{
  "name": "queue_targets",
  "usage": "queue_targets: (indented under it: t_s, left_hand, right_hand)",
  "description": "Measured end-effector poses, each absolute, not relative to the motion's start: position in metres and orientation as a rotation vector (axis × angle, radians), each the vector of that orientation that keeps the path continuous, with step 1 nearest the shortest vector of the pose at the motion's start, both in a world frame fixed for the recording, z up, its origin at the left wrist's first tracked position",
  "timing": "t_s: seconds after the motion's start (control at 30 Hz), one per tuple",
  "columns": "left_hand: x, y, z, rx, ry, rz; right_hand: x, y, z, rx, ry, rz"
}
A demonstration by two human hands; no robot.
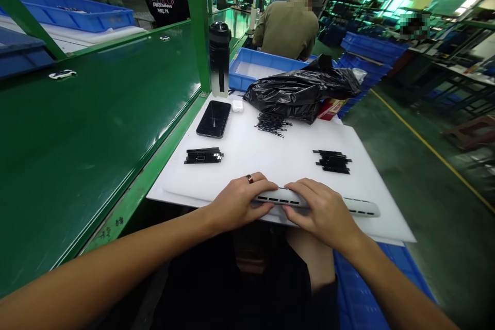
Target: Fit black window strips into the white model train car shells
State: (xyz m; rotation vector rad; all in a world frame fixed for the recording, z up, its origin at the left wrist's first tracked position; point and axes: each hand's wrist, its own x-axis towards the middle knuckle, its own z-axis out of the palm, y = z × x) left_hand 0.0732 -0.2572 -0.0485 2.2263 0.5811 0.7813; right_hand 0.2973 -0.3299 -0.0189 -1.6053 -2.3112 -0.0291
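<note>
A long white bar with rounded ends and rows of dark slots [363,207] lies along the front of the white board, close to its near edge. My left hand [247,197], a ring on one finger, is closed around the bar's left part, thumb below and fingers above. Gripping its middle is my right hand [319,206], thumb and forefinger pinching it. The fingertips of both hands almost meet. Beyond them are a stack of thin black strips on the left [203,155], another stack on the right [332,162] and a loose pile of small black frame-like pieces [271,124].
On the white board [266,160] are a phone [214,119], a white earbud case [237,106], a dark bottle [219,59] and a black plastic bag [294,90]. A green frame [154,165] runs along the left. A person [288,26] sits beyond a blue tray [242,81].
</note>
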Motion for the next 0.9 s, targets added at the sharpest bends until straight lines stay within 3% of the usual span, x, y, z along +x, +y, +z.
queue_targets:
  t_s: [0.23,0.33,0.43,0.67,0.9]
  left_hand:
    - [0.072,-0.243,-0.043,1.791,0.749,0.753]
    - [0.074,-0.236,-0.043,1.628,0.761,0.646]
    - [0.075,-0.232,-0.042,1.582,0.764,0.658]
    - [0.076,-0.232,-0.044,1.533,0.739,0.661]
    - [0.075,-0.231,-0.046,1.535,0.739,0.663]
  right_hand:
    - [0.297,-0.323,-0.025,-1.445,-2.262,-0.245]
    - [0.305,-0.314,-0.023,-1.434,-2.271,-0.117]
    - [0.34,-0.29,-0.016,-1.59,-2.164,0.084]
    - [0.455,-0.217,-0.027,-1.837,-2.063,0.011]
    - [0.462,-0.206,-0.037,-1.72,-2.256,-0.065]
